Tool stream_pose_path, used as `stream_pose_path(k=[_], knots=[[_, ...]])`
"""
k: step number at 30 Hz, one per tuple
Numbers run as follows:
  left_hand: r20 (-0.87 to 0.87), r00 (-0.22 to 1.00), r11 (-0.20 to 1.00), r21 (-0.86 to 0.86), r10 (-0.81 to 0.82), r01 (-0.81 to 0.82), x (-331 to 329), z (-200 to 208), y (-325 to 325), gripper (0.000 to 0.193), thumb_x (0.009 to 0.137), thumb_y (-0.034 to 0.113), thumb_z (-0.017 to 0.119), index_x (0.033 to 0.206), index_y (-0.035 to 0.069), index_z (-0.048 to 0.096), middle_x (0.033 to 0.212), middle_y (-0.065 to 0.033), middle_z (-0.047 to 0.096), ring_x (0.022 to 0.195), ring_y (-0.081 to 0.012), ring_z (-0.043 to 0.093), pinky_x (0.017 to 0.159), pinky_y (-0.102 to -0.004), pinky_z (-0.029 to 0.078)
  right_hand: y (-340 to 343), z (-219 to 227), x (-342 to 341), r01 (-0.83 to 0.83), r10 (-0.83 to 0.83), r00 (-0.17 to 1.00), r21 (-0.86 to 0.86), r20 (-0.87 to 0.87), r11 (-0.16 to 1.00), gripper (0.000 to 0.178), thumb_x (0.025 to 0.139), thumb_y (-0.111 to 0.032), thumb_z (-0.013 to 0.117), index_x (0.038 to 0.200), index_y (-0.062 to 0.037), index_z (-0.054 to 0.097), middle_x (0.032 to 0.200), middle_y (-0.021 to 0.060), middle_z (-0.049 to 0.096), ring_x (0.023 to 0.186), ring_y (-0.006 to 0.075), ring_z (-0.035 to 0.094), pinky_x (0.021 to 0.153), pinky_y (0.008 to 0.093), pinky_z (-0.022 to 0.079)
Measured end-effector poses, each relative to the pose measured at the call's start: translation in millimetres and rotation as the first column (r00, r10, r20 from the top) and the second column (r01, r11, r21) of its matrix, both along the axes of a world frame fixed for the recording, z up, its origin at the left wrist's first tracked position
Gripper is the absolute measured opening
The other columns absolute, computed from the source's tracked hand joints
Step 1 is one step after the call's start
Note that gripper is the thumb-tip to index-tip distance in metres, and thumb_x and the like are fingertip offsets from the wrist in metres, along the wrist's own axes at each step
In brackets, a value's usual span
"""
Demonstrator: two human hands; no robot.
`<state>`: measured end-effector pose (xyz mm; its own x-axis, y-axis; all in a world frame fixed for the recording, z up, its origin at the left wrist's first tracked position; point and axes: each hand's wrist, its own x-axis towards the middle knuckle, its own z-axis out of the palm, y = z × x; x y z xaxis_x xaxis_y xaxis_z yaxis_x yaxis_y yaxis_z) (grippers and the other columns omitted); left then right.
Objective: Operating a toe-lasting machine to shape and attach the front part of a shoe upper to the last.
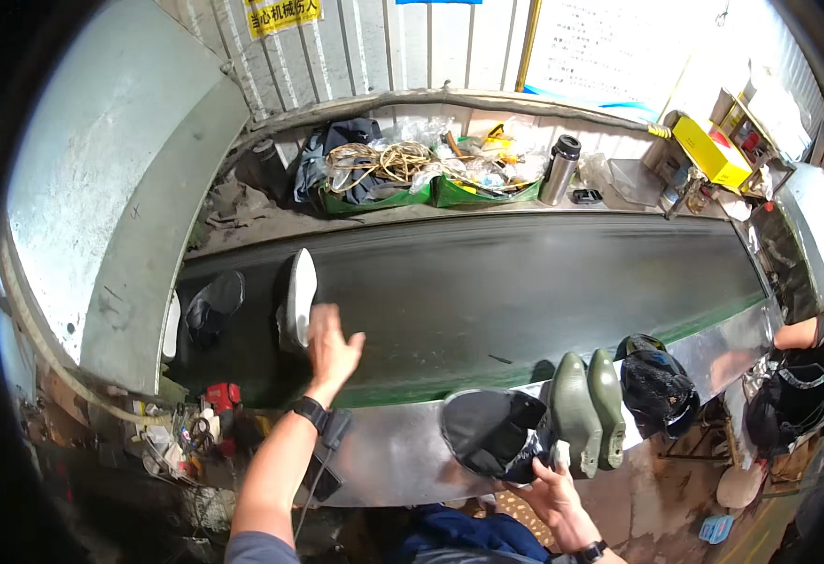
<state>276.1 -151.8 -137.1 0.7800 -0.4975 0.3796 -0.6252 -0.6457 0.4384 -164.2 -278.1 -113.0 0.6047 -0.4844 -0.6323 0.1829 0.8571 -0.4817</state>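
Over the dark conveyor belt [525,273], my left hand [332,348] is open, slightly blurred, with its fingers apart and nothing in them. Just beyond its fingertips a shoe with a white sole [302,287] lies on the belt; whether they touch is hard to tell. At the belt's near metal ledge, my right hand [555,498] grips the edge of a black boot upper [487,428]. Two green shoe lasts [576,409] lie side by side to the right of it. Past them sits another black upper [659,390], crumpled and shiny.
More dark footwear [215,305] lies by the grey machine hood [139,216] at left. Behind the belt are green bins [374,200] of cord and plastic, a steel thermos [560,169] and a yellow box [713,150]. Another person's arm [800,333] shows at right.
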Motion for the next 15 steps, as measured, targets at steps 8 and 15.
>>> stream_pose_path(k=[8, 15], knots=[[-0.242, 0.897, 0.922, -0.018, 0.37, -0.386, 43.3, -94.8, 86.0, 0.092, 0.075, 0.012, 0.082, 0.155, 0.014, 0.037, 0.142, -0.0285, 0.043, 0.132, -0.046, 0.04, 0.114, -0.0543, 0.032, 24.9, 48.6, -22.7, -0.12, 0.118, 0.993, 0.176, 0.023, 0.977, 0.051, 0.098, -0.025, 0.066, 0.143, -0.0128, 0.046, 0.139, 0.0141, 0.059, 0.13, 0.0368, 0.055, 0.108, 0.0645, 0.045], [0.118, 0.958, 0.963, -0.034, -0.261, 0.266, -116.2, 55.1, 74.0, 0.044, 0.061, 0.0, 0.07, 0.104, 0.007, 0.072, 0.134, -0.0208, 0.055, 0.124, -0.0418, 0.05, 0.103, -0.0515, 0.046, -14.5, 69.1, -32.5, -0.21, 0.194, 0.977, -0.231, -0.089, 0.95, 0.05, 0.093, -0.011, 0.072, 0.138, -0.0047, 0.051, 0.132, 0.0114, 0.063, 0.119, 0.0298, 0.063, 0.098, 0.0582, 0.053]])
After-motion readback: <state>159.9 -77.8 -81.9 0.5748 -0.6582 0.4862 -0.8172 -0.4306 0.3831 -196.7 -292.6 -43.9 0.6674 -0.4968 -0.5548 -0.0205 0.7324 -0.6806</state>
